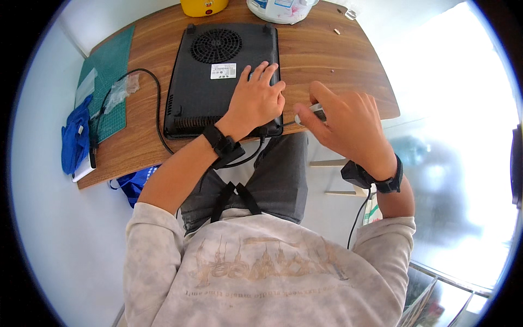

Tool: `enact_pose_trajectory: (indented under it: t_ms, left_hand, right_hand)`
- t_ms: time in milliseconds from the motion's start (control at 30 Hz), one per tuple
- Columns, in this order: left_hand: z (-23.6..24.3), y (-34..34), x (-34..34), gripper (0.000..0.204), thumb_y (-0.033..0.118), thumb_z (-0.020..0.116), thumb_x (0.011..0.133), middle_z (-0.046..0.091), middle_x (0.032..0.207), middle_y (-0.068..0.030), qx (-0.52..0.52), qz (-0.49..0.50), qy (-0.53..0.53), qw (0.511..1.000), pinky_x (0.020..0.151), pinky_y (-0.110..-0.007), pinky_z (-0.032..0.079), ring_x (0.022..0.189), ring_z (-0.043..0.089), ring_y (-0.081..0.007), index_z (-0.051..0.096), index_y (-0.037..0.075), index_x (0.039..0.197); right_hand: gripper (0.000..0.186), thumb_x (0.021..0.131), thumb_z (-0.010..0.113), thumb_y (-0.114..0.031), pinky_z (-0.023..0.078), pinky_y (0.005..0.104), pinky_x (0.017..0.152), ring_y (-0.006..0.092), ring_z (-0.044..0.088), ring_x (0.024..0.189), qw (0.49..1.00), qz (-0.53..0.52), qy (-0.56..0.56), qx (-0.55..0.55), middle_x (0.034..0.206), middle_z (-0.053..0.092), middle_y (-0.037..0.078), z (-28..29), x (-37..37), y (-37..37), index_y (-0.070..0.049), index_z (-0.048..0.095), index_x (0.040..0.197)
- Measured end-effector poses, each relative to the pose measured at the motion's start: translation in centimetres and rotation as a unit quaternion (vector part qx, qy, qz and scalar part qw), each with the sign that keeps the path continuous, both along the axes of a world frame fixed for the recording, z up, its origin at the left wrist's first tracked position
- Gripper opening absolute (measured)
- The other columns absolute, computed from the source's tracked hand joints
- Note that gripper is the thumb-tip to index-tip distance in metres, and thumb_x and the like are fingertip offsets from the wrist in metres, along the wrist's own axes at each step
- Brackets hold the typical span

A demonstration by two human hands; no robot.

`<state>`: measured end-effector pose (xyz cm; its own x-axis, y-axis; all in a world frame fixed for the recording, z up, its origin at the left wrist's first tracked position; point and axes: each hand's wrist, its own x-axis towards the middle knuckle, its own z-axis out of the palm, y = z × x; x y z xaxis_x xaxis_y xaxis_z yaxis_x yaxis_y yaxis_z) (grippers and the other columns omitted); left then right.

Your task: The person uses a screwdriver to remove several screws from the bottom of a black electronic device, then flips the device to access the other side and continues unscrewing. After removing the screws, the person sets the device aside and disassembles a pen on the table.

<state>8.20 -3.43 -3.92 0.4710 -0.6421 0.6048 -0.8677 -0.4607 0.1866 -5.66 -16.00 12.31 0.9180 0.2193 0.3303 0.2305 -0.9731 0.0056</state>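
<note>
A black induction cooker [201, 82] lies upside down on the wooden table, its round fan grille and white label facing up. My left hand [255, 98] presses flat on the right part of its underside, fingers spread and open. To the right of the cooker, my right hand [348, 117] is closed around a screwdriver [299, 118] with a pale grey handle. Its thin shaft points left at the cooker's near right edge; the tip is hard to make out. A black cord [158, 98] loops left of the cooker.
On the wooden table [327, 60], a green cutting mat [115, 71] lies at left with clear plastic wrap [121, 92]. A blue cloth bag [76, 133] sits at the left edge. At the back stand a yellow container [202, 6] and a white appliance [280, 11]. Small bits lie far right.
</note>
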Motion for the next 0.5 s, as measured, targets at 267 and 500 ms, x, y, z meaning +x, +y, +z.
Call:
enact_pose_trajectory:
  t_ms: [267,500]
  left_hand:
    - [0.2,-0.1,0.1,0.021,0.018,0.061,0.09,0.056,0.141,-0.0199,0.014,-0.005,0.011,1.0,0.112,-0.06,0.037,0.136,0.049,-0.0373,0.072,0.008,0.104]
    - [1.0,0.5,0.9,0.022,0.02,0.062,0.094,0.056,0.138,-0.0214,-0.007,-0.059,0.096,0.994,0.112,-0.059,0.038,0.133,0.051,-0.04,0.068,0.006,0.11]
  right_hand:
    - [0.03,0.086,0.079,-0.027,0.046,0.0342,0.054,0.0244,0.063,0.056,0.983,-0.028,0.12,0.139,0.064,0.063,0.007,1.0,-1.5,-0.7,-0.008,0.061,0.101]
    - [0.032,0.081,0.085,-0.025,0.049,0.0304,0.057,0.0189,0.063,0.058,0.963,-0.065,0.029,0.259,0.065,0.062,0.007,0.0,-4.1,-2.3,-0.008,0.068,0.103]
